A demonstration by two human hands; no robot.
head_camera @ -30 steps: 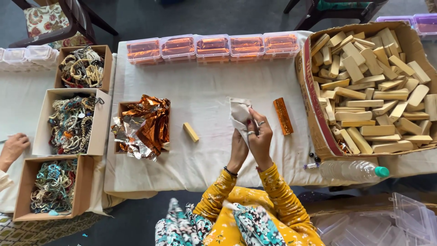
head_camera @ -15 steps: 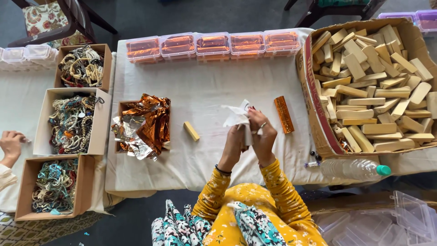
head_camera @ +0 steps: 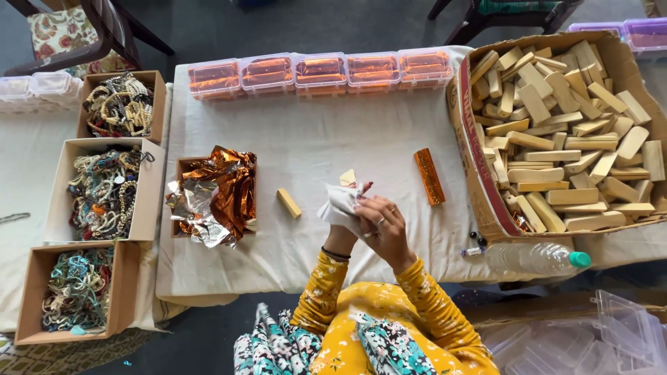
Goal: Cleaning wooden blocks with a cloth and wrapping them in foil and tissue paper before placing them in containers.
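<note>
White-clothed table [head_camera: 313, 139], dark floor [head_camera: 313, 28], chair [head_camera: 90, 28]

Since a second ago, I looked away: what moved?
Both hands, right hand and left hand, kept working the white wrapper around a wooden block, shifting slightly. A co-worker's hand at the left edge withdrew. The loose block and orange bar stayed put.

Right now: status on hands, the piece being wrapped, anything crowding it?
Left hand and right hand both closed around white wrapping over a wooden block. Held above the cloth. Loose block to one side, orange wrapped bar to the other, both apart.
</note>
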